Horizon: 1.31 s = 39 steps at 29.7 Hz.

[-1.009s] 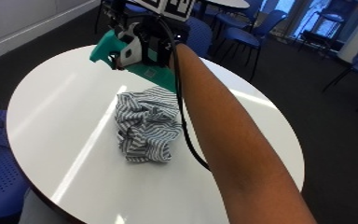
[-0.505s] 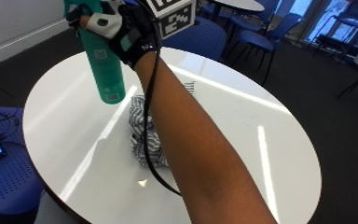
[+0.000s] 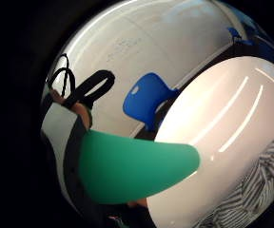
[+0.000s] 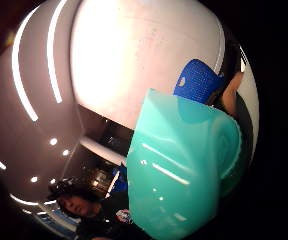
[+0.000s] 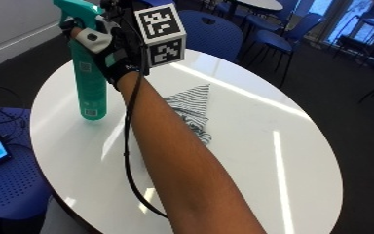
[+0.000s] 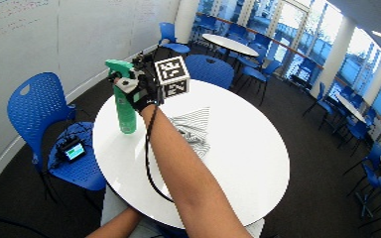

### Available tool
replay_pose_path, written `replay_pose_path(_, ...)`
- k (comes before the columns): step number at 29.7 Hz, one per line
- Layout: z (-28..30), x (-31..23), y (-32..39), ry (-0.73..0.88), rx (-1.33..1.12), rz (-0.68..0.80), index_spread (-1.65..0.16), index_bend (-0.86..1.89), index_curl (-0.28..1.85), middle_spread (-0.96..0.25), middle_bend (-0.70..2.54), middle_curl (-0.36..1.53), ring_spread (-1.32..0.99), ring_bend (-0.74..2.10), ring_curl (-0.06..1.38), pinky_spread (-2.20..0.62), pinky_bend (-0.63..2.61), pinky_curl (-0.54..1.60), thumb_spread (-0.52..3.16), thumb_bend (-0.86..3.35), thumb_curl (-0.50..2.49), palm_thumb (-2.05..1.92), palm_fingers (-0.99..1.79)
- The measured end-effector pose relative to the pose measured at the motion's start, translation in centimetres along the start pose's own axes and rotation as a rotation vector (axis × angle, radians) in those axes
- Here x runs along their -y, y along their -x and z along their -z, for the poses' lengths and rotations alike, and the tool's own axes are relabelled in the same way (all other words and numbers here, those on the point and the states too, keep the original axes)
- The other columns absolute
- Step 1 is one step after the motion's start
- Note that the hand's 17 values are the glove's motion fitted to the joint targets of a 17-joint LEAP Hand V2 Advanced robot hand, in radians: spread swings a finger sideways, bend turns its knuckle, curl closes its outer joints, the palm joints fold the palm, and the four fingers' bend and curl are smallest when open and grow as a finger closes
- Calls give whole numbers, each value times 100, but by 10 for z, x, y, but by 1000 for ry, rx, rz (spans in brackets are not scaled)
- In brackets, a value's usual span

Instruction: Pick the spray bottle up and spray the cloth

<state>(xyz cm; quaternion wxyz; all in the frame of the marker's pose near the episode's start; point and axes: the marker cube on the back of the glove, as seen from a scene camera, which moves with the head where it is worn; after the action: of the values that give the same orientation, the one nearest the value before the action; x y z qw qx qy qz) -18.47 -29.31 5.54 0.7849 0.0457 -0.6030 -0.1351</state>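
In the outside view my gloved right hand grips the neck and trigger head of a teal spray bottle. The bottle is upright, its base at or just above the white round table near the left edge. A grey-and-white striped cloth lies crumpled on the table to the right of the bottle, partly behind my forearm. The wide view shows the same: hand, bottle, cloth. The bottle's teal body fills much of both palm views; the cloth shows beyond it.
A blue chair stands left of the table, and a second seat there holds a small lit screen. Another blue chair stands behind the table. The table's right half is bare. More tables and chairs fill the room behind.
The outside camera has shifted. My hand keeps its hold on the bottle, which has come from beyond the cloth to stand upright at the cloth's left.
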Motion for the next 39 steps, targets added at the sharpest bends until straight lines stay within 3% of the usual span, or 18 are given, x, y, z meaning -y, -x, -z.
replay_pose_path(20, 42, 7, 1, -21, -10, -55, -32, 24, 55, -21, 40, 48, -19, 53, 44, -23, 42, 37, 34, -4, 74, 96, 131)
replay_pose_path(39, 67, 11, 25, -49, 13, -8, -33, 23, 55, -24, 39, 49, -20, 51, 44, -26, 44, 38, 36, -4, 74, 95, 131)
